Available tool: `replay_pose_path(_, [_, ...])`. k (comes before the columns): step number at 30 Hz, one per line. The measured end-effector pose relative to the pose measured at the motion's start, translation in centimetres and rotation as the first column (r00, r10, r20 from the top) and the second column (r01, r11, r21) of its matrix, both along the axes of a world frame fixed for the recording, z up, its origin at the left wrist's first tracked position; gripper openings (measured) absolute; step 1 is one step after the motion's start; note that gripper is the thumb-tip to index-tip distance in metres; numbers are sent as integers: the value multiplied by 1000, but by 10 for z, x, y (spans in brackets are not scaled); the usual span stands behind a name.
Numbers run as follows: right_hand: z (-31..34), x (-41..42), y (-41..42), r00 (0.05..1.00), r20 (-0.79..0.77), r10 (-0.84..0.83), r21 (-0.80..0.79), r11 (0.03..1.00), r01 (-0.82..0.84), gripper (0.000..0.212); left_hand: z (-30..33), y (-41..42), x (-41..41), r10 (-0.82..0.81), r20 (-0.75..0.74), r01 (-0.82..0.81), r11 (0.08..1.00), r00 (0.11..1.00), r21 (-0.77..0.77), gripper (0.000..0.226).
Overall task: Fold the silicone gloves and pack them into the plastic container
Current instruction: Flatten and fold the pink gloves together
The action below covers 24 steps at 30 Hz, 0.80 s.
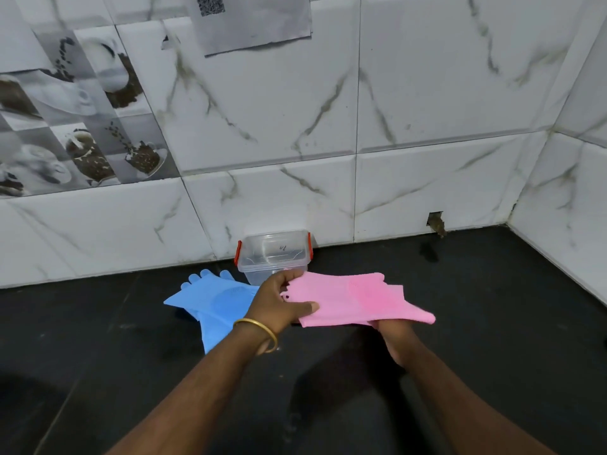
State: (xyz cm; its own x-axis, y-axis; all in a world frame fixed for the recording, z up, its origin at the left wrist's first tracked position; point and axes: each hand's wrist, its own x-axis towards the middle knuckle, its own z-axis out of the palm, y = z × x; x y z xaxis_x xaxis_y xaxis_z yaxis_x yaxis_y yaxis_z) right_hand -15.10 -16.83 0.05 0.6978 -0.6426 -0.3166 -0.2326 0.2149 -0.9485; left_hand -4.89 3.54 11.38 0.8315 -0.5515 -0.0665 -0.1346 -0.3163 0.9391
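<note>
A pink silicone glove (348, 298) is held flat above the black counter between both hands. My left hand (279, 303) pinches its left end, thumb on top. My right hand (395, 333) grips its near right edge from below, fingers hidden under the glove. A blue silicone glove (213, 298) lies flat on the counter to the left, fingers pointing at the wall, partly behind my left wrist. The clear plastic container (274, 257) with red clips stands open against the wall, just behind the gloves.
The black countertop (492, 307) runs to a white marble-tiled wall (410, 192) behind and on the right, forming a corner. A small hole in the tile (435, 221) sits low at the right. A gold bangle (259, 333) circles my left wrist.
</note>
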Motion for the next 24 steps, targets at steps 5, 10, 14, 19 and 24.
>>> replay_pose_path(5, [-5,-10,39,912,305,-275,520,850,82,17,-41,57,5,-26,-146,20,999,989,-43,65])
replay_pose_path(10, [-16,-36,69,748,291,-597,809,571,141,32,-80,97,-2,-43,-271,35,999,962,-35,67])
replay_pose_path(14, [-24,-48,89,716,140,-684,844,461,275,67,-106,119,-1,-42,-277,66,995,960,75,77])
replay_pose_path(19, [-31,-57,91,773,147,-618,785,548,290,75,-123,132,2,-54,-252,103,978,966,183,84])
replay_pose_path(24, [-48,-61,67,799,-30,-600,404,724,559,26,-127,137,5,-95,-194,153,938,976,312,90])
